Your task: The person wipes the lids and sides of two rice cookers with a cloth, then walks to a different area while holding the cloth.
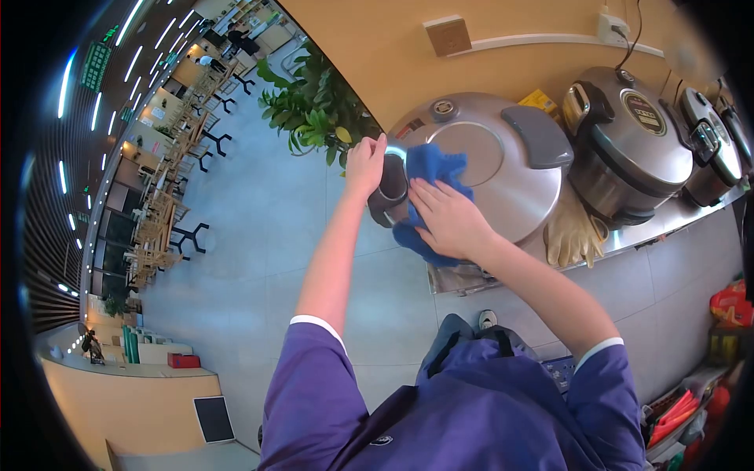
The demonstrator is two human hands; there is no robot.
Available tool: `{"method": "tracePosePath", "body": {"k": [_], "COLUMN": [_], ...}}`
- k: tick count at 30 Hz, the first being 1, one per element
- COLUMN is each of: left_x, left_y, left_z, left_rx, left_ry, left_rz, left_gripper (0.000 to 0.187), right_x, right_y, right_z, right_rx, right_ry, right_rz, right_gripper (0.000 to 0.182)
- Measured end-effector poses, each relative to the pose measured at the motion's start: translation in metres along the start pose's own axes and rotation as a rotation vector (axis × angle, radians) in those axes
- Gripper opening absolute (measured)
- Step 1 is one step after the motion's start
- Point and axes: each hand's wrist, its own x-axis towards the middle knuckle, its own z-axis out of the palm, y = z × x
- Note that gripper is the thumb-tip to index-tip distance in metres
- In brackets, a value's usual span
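A large steel rice cooker [522, 200] with a round lid stands in front of me, a dark grey handle [539, 138] at the lid's far right. With its fingers together, my right hand [448, 216] presses a blue cloth [430, 162] against the cooker's near left side. My left hand [366, 166] is closed at the cooker's left edge, beside a dark latch panel [391, 179]; its fingertips are partly hidden. Yellowish work gloves [572, 234] lie to the right of the cooker on the steel counter.
A second rice cooker [628, 145] and further ones stand along the counter [667, 228] to the right. Behind the cooker's left side is a leafy plant [314, 102]. A wall socket [613, 30] with cords is above. Tables and chairs [161, 228] line the left.
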Motion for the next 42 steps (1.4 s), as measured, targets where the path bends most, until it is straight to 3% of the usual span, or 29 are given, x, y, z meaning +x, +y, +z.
{"method": "tracePosePath", "body": {"k": [6,12,14,16,20,26,34,36,38,42], "left_x": [0.002,0.002,0.003,0.003,0.003,0.008,0.002,0.005,0.001,0.003], "left_y": [-0.001,0.005,0.003,-0.001,-0.006,-0.018,-0.008,-0.013,-0.003,-0.008], "left_z": [0.001,-0.003,-0.001,0.0,0.001,0.005,0.0,0.002,-0.002,0.001], "left_rx": [-0.02,-0.018,-0.03,-0.041,0.021,0.133,0.111,0.114,0.086,0.028], "left_ry": [-0.034,-0.027,-0.015,-0.01,-0.035,-0.085,-0.079,-0.095,-0.099,-0.078], "left_rz": [-0.031,-0.048,-0.036,-0.024,0.022,0.142,0.034,0.083,0.018,-0.072], "left_gripper": [0.051,0.061,0.057,0.052,0.051,0.052,0.052,0.052,0.053,0.059], "right_x": [-0.024,0.004,0.02,0.034,0.032,0.003,-0.073,-0.094,-0.111,-0.127], "right_y": [-0.012,-0.022,-0.031,-0.037,-0.043,-0.045,-0.02,-0.009,0.0,0.004], "right_z": [-0.008,0.024,0.033,0.039,0.054,0.031,-0.036,-0.057,-0.07,-0.069], "right_rx": [0.066,0.147,0.144,0.154,-0.004,-0.086,0.138,0.113,0.049,-0.015], "right_ry": [-0.038,-0.022,-0.019,-0.158,-0.144,-0.088,-0.014,-0.029,-0.112,-0.085], "right_rz": [-0.143,-0.348,-0.353,-0.305,-0.307,-0.156,0.158,0.178,0.273,0.416], "right_gripper": [0.063,0.052,0.049,0.049,0.05,0.064,0.073,0.078,0.082,0.086]}}
